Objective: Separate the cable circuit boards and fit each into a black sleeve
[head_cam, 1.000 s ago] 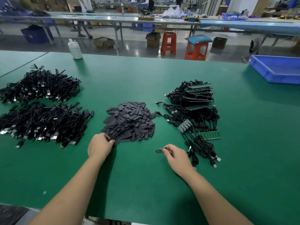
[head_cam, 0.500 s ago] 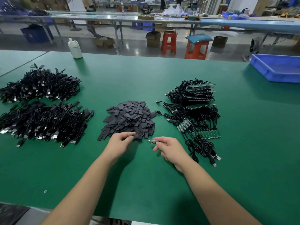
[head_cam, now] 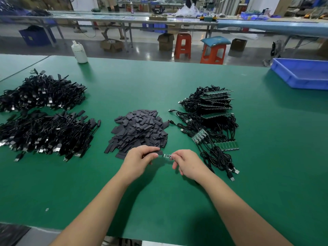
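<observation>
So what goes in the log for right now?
left hand: pinches black sleeve | right hand: pinches circuit board | board not yet in sleeve

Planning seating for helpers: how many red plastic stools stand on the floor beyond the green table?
2. One bare red stool stands left, beside a cardboard box; the other stool, right of it, carries a blue cushion. Benches may hide more.

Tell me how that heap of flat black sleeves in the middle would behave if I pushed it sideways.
The heap of flat black sleeves would probably spread rather than move as one: the pieces lie loose and crisscrossed. They look thin and light, so stragglers like those by the left hand would likely slide off over the smooth green table mat.
</observation>
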Demonstrator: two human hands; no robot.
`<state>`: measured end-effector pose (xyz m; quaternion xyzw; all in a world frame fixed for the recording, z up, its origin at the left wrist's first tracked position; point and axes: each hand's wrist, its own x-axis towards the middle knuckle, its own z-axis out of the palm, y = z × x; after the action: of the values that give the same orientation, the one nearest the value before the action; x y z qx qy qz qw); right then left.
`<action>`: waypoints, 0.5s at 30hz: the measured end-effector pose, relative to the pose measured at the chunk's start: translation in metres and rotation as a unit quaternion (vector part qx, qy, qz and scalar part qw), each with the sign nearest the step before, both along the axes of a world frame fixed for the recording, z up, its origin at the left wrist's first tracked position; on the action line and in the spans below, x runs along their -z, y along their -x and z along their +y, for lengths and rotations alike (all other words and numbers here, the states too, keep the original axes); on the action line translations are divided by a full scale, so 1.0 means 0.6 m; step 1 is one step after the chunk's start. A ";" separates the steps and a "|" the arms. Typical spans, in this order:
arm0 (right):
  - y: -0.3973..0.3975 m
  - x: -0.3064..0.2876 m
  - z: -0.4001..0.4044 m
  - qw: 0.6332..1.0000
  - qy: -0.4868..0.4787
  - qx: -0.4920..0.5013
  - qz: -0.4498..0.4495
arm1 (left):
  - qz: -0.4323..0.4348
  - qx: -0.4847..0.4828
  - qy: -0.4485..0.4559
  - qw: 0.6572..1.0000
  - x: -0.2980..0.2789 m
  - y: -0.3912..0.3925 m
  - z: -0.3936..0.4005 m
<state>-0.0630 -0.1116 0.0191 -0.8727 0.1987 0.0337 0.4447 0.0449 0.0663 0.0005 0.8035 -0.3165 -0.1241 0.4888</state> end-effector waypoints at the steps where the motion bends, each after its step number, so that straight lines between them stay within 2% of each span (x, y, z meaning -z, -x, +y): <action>1: 0.000 -0.002 -0.002 1.000 -0.011 0.004 -0.005 | -0.015 0.001 0.000 1.000 0.000 0.000 0.001; 7: 0.004 -0.005 -0.006 0.990 -0.132 0.032 -0.026 | -0.050 -0.011 0.013 0.999 0.003 0.001 0.002; 15: 0.006 -0.004 -0.002 0.987 -0.151 0.033 -0.045 | -0.046 -0.033 0.027 0.998 0.002 0.011 -0.004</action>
<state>-0.0668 -0.1127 0.0214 -0.7893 0.2001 0.0090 0.5804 0.0381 0.0638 -0.0008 0.8046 -0.3154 -0.0621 0.4993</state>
